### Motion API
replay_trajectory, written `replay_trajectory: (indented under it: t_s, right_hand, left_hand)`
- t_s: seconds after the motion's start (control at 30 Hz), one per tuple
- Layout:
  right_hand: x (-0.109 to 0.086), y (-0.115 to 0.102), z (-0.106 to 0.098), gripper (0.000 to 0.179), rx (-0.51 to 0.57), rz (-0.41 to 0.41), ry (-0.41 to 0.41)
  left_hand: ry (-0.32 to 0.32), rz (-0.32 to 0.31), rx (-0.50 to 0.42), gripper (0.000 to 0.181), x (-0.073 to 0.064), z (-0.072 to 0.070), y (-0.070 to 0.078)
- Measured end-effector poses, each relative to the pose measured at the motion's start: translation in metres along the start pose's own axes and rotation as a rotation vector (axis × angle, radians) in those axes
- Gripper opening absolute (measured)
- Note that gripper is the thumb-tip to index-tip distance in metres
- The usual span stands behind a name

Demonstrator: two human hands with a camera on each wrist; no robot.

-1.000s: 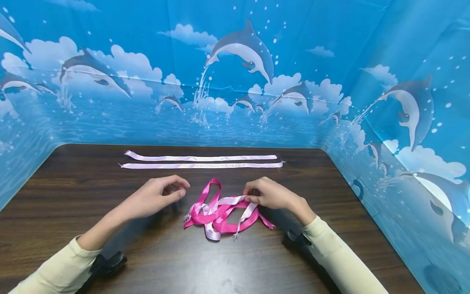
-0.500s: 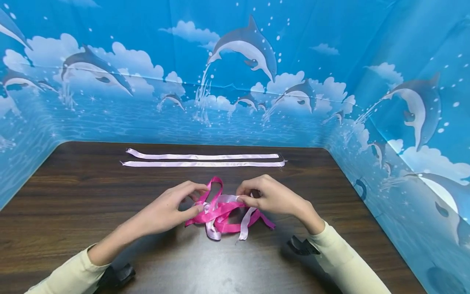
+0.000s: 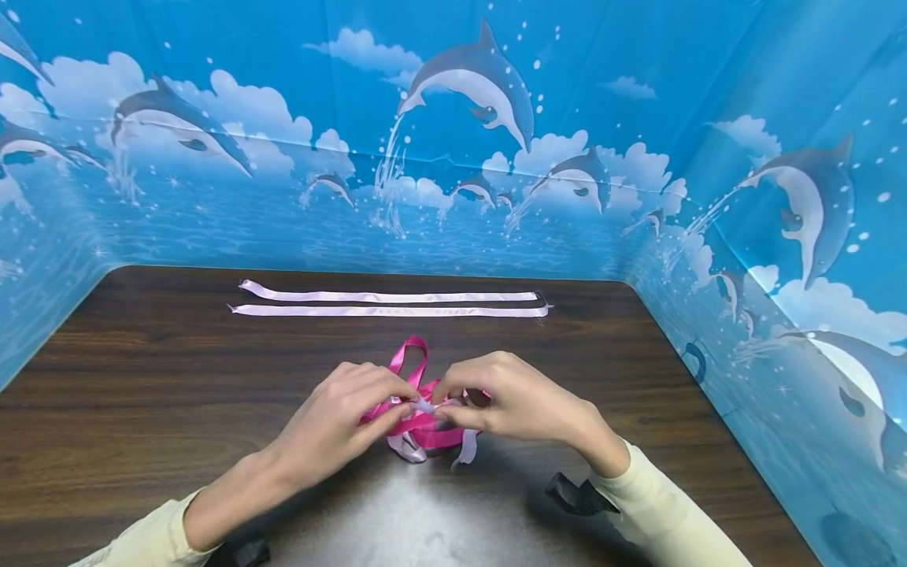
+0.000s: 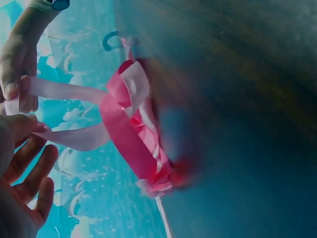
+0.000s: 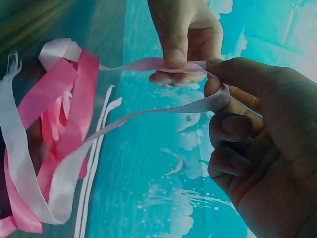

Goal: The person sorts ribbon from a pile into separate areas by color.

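Observation:
In the head view a tangle of bright pink ribbon and pale lilac ribbon lies mid-table between both hands. My left hand pinches the lilac ribbon between thumb and index finger, its other fingers loosely bent. Just beside it, my right hand pinches the same ribbon. The right wrist view shows a short stretch of lilac ribbon raised from the heap, passing between both sets of fingertips. Two strands run down from the hands to the pink ribbon in the left wrist view. Fingers partly cover the heap.
Two pale lilac ribbons, one farther back and one nearer, lie straight and parallel along the back of the dark wooden table. A blue dolphin-print sheet rises behind and at the sides.
My left hand has moved right from beside the heap and now pinches the lilac ribbon. My right hand, holding that ribbon throughout, has shifted left and lower to meet it.

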State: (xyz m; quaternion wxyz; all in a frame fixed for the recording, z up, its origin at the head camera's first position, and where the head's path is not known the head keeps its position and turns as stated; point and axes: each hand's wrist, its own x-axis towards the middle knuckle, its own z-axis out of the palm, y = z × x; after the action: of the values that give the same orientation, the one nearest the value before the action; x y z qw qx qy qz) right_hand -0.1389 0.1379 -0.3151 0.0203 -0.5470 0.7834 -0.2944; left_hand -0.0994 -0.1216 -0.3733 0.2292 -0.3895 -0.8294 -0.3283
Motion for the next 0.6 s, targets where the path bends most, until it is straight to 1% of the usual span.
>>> replay_trajectory:
  t_s: [0.07,0.2,0.37,0.47,0.6]
  right_hand:
    - [0.000,-0.001,-0.002,0.008,0.006,0.005,0.007]
    - [-0.002,-0.003,-0.008,0.011,0.018,0.028,0.017]
    - [-0.007,-0.003,-0.017,0.012,-0.006,0.044,0.047]
    - [-0.010,-0.003,-0.022,0.012,-0.030,0.048,0.075]
    - [-0.013,-0.003,-0.028,0.011,-0.035,0.052,0.119]
  left_hand:
    - [0.007,0.020,-0.006,0.024,0.001,-0.003,-0.001]
    - [0.022,0.041,-0.004,0.030,0.002,-0.006,-0.005]
    - [0.047,0.039,0.004,0.028,0.006,-0.010,-0.009]
    - [0.068,0.027,0.045,0.027,0.008,-0.015,-0.010]
    - [0.129,-0.001,0.128,0.022,0.011,-0.026,-0.011]
